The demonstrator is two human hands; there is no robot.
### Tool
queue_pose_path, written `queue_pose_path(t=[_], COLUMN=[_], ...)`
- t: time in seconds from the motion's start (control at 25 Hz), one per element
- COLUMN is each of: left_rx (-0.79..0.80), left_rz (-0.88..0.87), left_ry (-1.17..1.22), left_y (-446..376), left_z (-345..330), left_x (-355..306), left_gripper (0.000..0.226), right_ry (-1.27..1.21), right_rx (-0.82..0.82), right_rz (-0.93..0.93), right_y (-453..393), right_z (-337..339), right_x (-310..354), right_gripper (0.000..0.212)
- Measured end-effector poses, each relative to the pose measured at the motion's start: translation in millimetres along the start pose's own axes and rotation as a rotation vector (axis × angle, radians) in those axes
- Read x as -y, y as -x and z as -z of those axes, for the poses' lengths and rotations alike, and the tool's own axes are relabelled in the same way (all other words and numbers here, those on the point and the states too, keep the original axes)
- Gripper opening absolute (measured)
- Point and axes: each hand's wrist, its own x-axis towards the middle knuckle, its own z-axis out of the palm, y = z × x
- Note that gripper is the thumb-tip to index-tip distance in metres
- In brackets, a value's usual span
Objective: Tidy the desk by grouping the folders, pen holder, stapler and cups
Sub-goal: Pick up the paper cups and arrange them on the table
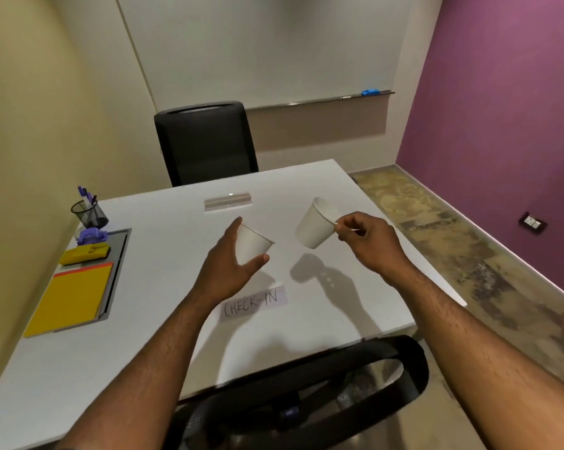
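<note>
left cup [253, 243]: my left grip [232, 264] wraps its wall, above surface [163, 319] centre.
right cup [316, 225]: right grip [363, 241] pinches the rim, tilted, likely for nesting.
rest: folders [74, 295], stapler [85, 254], pen holder [90, 214] already along left edge.

White cups [253, 245], yellow folders [72, 295].

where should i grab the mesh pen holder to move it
Grip the mesh pen holder around its lower wall from the side facing the open desk, probably with the hand wrapped round. It stands upright with pens sticking out of the open top, so coming from above looks awkward. The wall sits close on its far side and the purple stapler is just in front.
</note>
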Motion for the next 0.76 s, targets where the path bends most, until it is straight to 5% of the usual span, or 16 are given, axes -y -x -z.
queue_pose_path(t=[0.4, 0.76], left_rx=[-0.057, -0.29], left_rz=[0.289, 0.583], left_ry=[-0.044, -0.114], left_y=[-12.1, 17.8], left_z=[-49.2, -78.0], left_x=[15.4, -21.8], left_gripper=[0.092, 0.091], right_ry=[0.364, 0.3], right_rx=[0.408, 0.621], right_rz=[0.008, 0.13], right_y=[-62.5, -89.2], right_z=[-84.9, -101.2], right_x=[-150.1, -206.7], right_gripper=[0.017, 0.039])
